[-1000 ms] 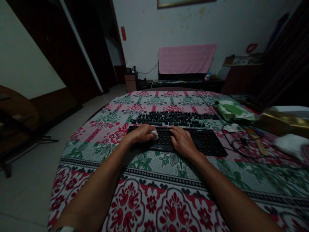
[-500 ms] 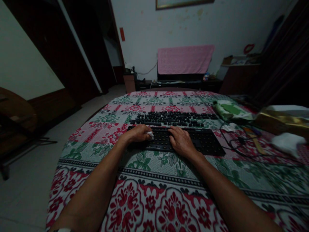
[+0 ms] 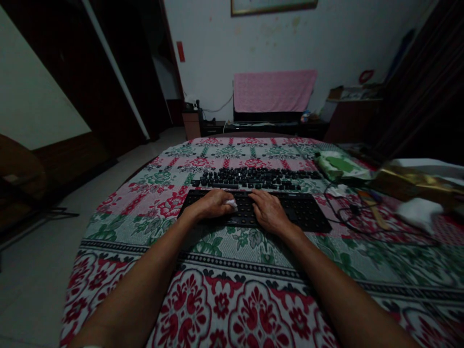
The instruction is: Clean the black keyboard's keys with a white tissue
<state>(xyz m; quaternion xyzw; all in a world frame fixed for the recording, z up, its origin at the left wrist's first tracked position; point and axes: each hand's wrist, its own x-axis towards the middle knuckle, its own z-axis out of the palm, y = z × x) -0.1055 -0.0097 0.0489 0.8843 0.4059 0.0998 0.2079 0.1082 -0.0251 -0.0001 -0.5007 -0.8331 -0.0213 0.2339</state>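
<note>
- Keyboard [image 3: 243, 212] count, head view: one. Lies flat on the patterned tablecloth [image 3: 217, 261], under both hands.
- Looks: black, long, rectangular, rows of small pale dots where keys would sit (room is dim, fine detail lost).
- Hands: two. Left hand [image 3: 213, 203] curled, pinching one white wad [image 3: 232, 205] against the keyboard's left half.
- Right hand [image 3: 268, 211] loosely spread, palm down, around mid-keyboard, fingertips at the far edge.
- Loose black keycaps [image 3: 253, 179]: dozens, too small and jumbled to count, in a band just beyond the keyboard. One long bar key [image 3: 224, 185] at the band's near edge.
- Right side of table: one green-and-white packet [image 3: 340, 166], one gold wrapper [image 3: 406, 177], two white crumples (one small [image 3: 338, 191], one bigger [image 3: 419, 211]), one yellowish stick [image 3: 377, 216], dark cable [image 3: 337, 209] looped beside it.
</note>
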